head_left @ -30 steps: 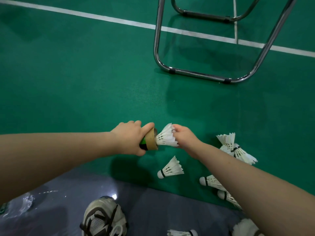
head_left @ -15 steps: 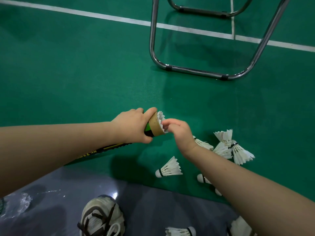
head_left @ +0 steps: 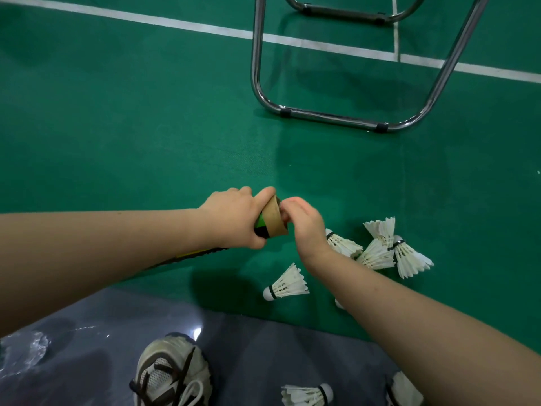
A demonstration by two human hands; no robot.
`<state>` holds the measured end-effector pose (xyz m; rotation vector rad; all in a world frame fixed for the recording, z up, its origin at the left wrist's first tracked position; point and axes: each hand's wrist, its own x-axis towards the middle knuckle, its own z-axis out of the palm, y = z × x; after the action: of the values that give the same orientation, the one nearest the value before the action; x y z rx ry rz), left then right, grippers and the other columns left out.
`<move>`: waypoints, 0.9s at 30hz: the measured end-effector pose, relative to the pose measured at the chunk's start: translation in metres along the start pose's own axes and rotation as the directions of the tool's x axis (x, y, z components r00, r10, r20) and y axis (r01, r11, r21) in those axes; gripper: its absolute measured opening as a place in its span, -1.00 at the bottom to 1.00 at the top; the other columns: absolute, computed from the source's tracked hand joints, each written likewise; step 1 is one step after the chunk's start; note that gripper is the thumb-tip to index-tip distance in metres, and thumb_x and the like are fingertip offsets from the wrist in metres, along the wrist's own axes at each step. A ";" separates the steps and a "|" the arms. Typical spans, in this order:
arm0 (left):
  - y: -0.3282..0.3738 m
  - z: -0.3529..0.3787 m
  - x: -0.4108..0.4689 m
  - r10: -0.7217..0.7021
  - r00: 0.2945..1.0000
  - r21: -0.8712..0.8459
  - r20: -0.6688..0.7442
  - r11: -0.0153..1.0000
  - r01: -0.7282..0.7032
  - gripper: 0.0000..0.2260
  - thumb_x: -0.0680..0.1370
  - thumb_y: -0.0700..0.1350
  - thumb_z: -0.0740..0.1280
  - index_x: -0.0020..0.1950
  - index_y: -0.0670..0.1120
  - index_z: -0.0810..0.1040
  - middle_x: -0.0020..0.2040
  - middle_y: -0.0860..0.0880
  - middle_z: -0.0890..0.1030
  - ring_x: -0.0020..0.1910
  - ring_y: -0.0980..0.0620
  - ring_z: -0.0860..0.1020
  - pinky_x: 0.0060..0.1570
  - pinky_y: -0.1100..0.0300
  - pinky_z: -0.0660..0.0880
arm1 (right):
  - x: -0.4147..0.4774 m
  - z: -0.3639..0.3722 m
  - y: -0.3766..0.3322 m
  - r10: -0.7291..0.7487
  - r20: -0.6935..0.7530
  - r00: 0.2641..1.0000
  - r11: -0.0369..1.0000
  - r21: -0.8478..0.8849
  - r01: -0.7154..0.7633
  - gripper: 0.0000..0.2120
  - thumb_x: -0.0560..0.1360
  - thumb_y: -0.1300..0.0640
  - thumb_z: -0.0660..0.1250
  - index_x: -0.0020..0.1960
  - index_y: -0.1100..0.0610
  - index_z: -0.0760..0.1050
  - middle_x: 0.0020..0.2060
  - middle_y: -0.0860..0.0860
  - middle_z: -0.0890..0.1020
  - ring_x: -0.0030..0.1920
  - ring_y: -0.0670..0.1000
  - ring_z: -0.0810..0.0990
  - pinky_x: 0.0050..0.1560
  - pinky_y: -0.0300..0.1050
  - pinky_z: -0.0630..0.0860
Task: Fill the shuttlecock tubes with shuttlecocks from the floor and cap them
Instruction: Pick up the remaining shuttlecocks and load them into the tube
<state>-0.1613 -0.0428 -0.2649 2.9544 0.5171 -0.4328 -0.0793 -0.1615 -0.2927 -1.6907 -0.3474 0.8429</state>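
My left hand (head_left: 234, 218) grips a shuttlecock tube (head_left: 270, 221) near its brown cardboard mouth; the tube's green and black body runs back under my left forearm. My right hand (head_left: 301, 221) is at the tube's mouth with its fingertips curled into the opening. The shuttlecock pushed in is hidden inside. One white shuttlecock (head_left: 288, 284) lies on the green floor just below my hands. A cluster of several shuttlecocks (head_left: 383, 247) lies to the right, partly behind my right forearm.
A chrome tube chair frame (head_left: 328, 117) stands on the green court beyond my hands, across white court lines (head_left: 175, 23). My shoe (head_left: 172, 373) rests on a grey mat at the bottom. Two more shuttlecocks (head_left: 307, 394) lie there, and a crumpled plastic wrapper (head_left: 26, 350) lies at the left.
My right hand pushed the shuttlecock it held from outside the tube's mouth fully into the tube. Both hands and the tube rose slightly.
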 end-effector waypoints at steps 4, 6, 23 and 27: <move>0.006 0.009 -0.006 0.010 0.997 0.050 0.071 0.999 -0.013 -0.25 0.35 0.21 0.36 0.42 0.05 0.10 0.07 -0.12 0.46 0.05 -0.16 0.49 -0.11 0.02 0.48 | 0.003 -0.019 0.029 0.139 -0.046 0.989 0.794 -0.592 -0.139 -0.81 0.53 -0.04 0.20 -0.03 0.09 0.36 -0.14 -0.01 0.51 -0.08 0.07 0.48 -0.08 -0.06 0.37; 0.006 0.013 -0.009 0.015 0.996 0.070 0.093 0.997 -0.022 -0.25 0.36 0.21 0.36 0.43 0.05 0.09 0.08 -0.12 0.45 0.06 -0.16 0.49 -0.10 0.02 0.48 | 0.001 -0.027 0.046 0.295 -0.050 0.954 0.627 -0.743 -0.233 -0.64 0.50 -0.14 0.21 0.11 0.11 0.31 -0.02 0.04 0.53 0.03 0.12 0.52 0.01 -0.03 0.38; 0.001 0.009 -0.003 -0.052 0.989 0.049 0.137 0.998 0.046 -0.29 0.34 0.21 0.38 0.37 0.05 0.15 0.02 -0.11 0.45 0.01 -0.15 0.50 -0.12 0.02 0.51 | 0.005 -0.036 -0.004 -0.268 -0.162 0.950 0.891 -0.418 0.180 -0.65 0.51 0.16 0.20 -0.43 0.06 0.21 -0.50 -0.05 0.31 -0.40 0.01 0.27 -0.30 -0.05 0.21; 0.011 0.003 0.002 -0.023 0.997 -0.012 0.080 1.000 0.024 -0.32 0.33 0.21 0.38 0.33 0.05 0.17 -0.02 -0.10 0.45 -0.03 -0.16 0.51 -0.13 0.03 0.50 | -0.001 -0.022 0.001 -0.171 0.143 0.975 0.879 -0.425 0.217 -0.70 0.44 -0.04 0.11 -0.36 0.12 0.39 -0.44 -0.03 0.39 -0.27 0.05 0.37 -0.18 -0.01 0.30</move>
<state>-0.1565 -0.0531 -0.2677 2.9074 0.5433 -0.5446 -0.0655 -0.1784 -0.2914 -1.9892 -0.8154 0.7355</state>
